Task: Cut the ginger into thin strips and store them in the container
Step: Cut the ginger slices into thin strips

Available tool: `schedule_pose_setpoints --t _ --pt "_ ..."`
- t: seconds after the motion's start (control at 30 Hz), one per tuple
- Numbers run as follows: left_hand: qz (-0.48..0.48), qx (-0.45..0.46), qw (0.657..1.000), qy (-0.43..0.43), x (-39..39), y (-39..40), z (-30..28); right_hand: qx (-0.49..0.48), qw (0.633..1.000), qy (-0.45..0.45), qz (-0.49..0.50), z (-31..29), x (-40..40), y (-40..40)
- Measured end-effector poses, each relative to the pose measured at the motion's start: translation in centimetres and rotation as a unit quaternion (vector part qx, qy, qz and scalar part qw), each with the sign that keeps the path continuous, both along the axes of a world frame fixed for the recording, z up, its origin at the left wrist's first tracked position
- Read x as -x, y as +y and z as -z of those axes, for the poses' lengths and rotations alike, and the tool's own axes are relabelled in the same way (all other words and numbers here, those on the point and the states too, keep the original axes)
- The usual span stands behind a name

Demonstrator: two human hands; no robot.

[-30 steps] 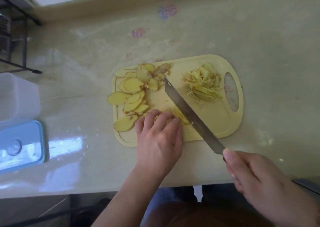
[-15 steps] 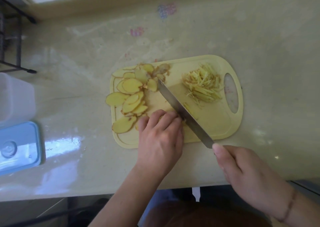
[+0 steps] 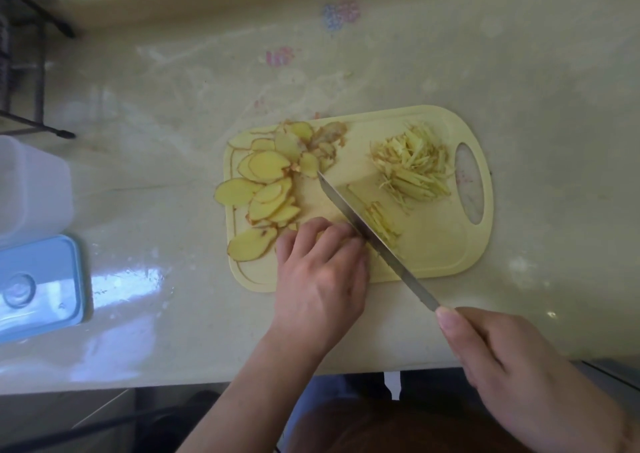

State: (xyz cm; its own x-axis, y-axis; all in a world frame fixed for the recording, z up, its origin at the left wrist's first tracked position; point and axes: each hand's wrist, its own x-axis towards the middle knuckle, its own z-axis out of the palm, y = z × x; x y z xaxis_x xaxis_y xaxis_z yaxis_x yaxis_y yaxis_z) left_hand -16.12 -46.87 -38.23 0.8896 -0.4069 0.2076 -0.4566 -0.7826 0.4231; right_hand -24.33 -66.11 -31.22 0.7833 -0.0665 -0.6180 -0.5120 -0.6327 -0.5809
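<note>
Ginger slices [image 3: 266, 189] pinned on cutting board [image 3: 446, 251] by curled left hand [image 3: 320, 272]; knife [image 3: 374, 238] gripped in right hand [image 3: 512, 366], beside fresh strips [image 3: 381, 222].

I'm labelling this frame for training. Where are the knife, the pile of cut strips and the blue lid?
knife [image 3: 349, 215]: head view, middle of the blade.
cut strips [image 3: 414, 165]: head view, centre of the pile.
blue lid [image 3: 45, 265]: head view, upper flat part.
</note>
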Motion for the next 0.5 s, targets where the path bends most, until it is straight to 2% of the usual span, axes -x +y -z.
schedule_pose_setpoints --t 0.5 --pt "-0.01 -0.009 1.0 0.001 0.6 -0.1 -0.4 -0.031 0.999 -0.009 0.017 0.6 -1.6 1.0"
